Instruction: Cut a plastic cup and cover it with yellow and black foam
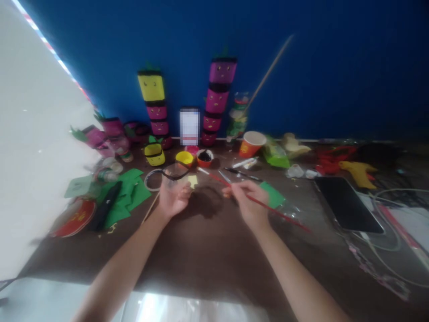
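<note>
My left hand is closed around a clear plastic cup piece with a black band along its edge. In my right hand is a thin red-handled paintbrush, its far end angled toward the paint cups. A second slim brush tip shows close by, and I cannot tell whether the hand grips it. Beyond my hands stand a cup of black paint and a cup of yellow paint. A small yellow paper scrap lies between the hands.
Stacked purple and yellow faced cups stand against the blue wall beside a propped phone. Green paper and a tape roll lie left. A paper cup, a yellow glue gun and a dark tablet with cables are right.
</note>
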A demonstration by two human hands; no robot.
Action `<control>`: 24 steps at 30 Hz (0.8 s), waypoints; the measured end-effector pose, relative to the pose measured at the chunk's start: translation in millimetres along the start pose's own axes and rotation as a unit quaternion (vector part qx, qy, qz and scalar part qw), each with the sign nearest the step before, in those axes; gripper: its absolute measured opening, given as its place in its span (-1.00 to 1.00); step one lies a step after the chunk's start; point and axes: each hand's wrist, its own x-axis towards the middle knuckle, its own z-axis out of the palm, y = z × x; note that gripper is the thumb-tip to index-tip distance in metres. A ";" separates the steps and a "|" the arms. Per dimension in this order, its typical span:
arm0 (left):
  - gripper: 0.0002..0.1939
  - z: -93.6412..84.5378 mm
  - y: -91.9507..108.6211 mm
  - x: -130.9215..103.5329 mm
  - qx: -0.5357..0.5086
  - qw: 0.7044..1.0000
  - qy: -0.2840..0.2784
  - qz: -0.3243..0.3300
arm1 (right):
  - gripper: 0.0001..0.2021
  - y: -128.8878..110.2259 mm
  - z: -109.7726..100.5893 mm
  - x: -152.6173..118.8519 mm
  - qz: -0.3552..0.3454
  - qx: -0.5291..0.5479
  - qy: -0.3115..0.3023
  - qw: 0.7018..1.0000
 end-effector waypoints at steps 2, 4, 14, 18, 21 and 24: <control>-0.39 -0.1 0.2 0.3 0.005 1.000 0.003 0.001 | -0.78 -4.3 1.9 -2.9 -0.009 -0.003 -0.007 1.000; -0.40 1.9 0.0 0.2 0.008 1.000 0.014 0.010 | -0.79 -6.9 2.8 -4.2 -0.017 -0.005 -0.006 1.000; -0.39 17.6 -5.1 -0.6 0.003 0.997 0.048 0.057 | -0.80 -8.8 2.6 -4.0 -0.021 -0.024 0.003 0.999; -0.37 10.3 -5.6 1.4 0.042 0.995 0.031 0.080 | -0.80 -3.9 0.3 -1.1 -0.033 -0.015 0.025 0.999; -0.34 4.1 -6.1 3.5 0.074 0.992 0.032 0.098 | -0.83 3.6 -6.8 5.1 -0.050 -0.005 0.054 0.997; -0.39 0.7 -7.4 5.6 0.107 0.989 0.026 0.101 | -0.87 10.2 -16.0 10.5 -0.065 0.005 0.052 0.997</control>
